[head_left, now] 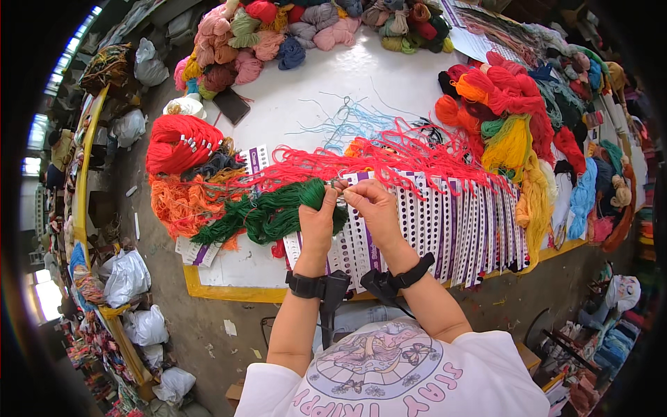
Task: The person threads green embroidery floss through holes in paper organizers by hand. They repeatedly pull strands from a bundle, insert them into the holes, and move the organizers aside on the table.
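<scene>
My left hand (317,221) is closed around the end of a dark green yarn skein (278,214), whose strands trail leftward over the table. Close beside it, my right hand (374,208) has thumb and finger pinched together at the skein's end; what lies in that pinch is too small to make out. Below and right of my hands, several white punched cards (431,240) with purple stripes overlap in a row. Loose red yarn strands (389,160) stretch across the tops of the cards, just beyond my fingers.
Orange yarn (182,206) and a red skein bundle (179,144) lie at the left. Light blue threads (347,121) spread beyond the red strands. A dark phone (231,105) rests near piled skeins (267,35). More red and yellow yarn (511,142) is heaped right. The table has a yellow edge (229,292).
</scene>
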`<action>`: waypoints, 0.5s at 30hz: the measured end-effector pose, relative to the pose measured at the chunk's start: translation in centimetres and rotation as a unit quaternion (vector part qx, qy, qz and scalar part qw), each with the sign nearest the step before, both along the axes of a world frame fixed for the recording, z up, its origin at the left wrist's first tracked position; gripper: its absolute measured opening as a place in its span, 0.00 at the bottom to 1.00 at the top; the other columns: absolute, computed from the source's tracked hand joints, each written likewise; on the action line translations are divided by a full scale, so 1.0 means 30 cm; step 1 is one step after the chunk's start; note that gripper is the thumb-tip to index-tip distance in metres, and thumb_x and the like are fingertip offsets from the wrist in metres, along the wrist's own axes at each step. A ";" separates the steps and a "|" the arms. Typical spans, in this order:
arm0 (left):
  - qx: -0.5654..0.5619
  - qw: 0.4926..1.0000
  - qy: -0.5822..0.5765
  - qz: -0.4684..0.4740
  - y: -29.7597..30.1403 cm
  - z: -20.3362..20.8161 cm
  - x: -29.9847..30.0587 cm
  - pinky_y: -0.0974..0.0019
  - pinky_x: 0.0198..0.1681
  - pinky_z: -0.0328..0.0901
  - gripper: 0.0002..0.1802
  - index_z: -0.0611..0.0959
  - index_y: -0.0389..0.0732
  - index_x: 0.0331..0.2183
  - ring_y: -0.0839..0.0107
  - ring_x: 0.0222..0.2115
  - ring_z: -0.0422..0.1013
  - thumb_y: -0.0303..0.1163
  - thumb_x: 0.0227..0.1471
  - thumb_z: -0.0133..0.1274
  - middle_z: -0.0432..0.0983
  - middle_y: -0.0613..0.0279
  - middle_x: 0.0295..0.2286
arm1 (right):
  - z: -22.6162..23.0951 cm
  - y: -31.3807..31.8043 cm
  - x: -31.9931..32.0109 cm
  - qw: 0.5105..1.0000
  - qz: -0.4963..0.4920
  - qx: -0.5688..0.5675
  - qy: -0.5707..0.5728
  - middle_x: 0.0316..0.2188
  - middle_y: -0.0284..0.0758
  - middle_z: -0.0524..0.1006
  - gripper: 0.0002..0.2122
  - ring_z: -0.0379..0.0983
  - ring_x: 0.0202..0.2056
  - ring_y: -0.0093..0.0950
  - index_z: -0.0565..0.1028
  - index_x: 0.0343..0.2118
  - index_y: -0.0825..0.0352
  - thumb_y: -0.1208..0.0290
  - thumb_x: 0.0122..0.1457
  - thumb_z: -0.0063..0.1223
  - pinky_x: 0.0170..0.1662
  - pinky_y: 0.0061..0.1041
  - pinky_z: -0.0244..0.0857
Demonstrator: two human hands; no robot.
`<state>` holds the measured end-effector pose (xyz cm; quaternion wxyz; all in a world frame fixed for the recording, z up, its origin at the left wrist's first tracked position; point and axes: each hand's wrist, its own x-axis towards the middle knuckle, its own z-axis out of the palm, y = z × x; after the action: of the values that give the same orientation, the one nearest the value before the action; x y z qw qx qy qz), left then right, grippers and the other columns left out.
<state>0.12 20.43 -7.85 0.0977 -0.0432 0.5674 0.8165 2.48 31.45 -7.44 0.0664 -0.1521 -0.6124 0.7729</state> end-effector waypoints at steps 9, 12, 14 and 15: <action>0.070 0.995 -0.065 -0.010 -0.009 0.028 -0.020 0.71 0.37 0.63 0.06 0.76 0.35 0.31 0.71 0.35 0.69 0.27 0.49 0.50 0.73 0.59 0.33 | 0.038 0.004 -0.006 0.993 0.028 -0.108 -0.049 0.23 0.22 0.71 0.05 0.61 0.21 0.12 0.77 0.28 0.64 0.69 0.51 0.54 0.22 0.11 0.53; 0.190 0.971 -0.140 -0.025 -0.010 0.037 -0.028 0.70 0.36 0.63 0.08 0.76 0.36 0.32 0.71 0.36 0.68 0.29 0.49 0.49 0.73 0.58 0.35 | 0.038 0.007 -0.008 0.995 -0.003 -0.094 -0.015 0.23 0.23 0.70 0.05 0.60 0.20 0.13 0.77 0.28 0.65 0.71 0.49 0.55 0.23 0.11 0.54; 0.203 0.967 -0.145 -0.049 -0.013 0.028 -0.030 0.67 0.37 0.63 0.10 0.75 0.35 0.34 0.69 0.37 0.68 0.31 0.50 0.48 0.72 0.57 0.37 | 0.010 0.012 -0.007 0.989 -0.015 0.139 0.053 0.24 0.25 0.69 0.05 0.63 0.22 0.14 0.76 0.28 0.67 0.75 0.47 0.56 0.25 0.11 0.56; 0.203 0.967 -0.144 -0.049 -0.014 0.027 -0.031 0.67 0.37 0.63 0.10 0.75 0.35 0.34 0.69 0.37 0.68 0.31 0.50 0.48 0.72 0.57 0.37 | -0.001 0.018 -0.002 0.989 -0.015 0.139 0.053 0.24 0.25 0.69 0.05 0.63 0.22 0.14 0.76 0.28 0.67 0.75 0.47 0.56 0.25 0.11 0.56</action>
<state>-0.82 20.01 -7.05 0.2249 -0.1123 0.3711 0.8939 2.41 31.99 -7.46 0.1306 -0.1092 -0.7074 0.6860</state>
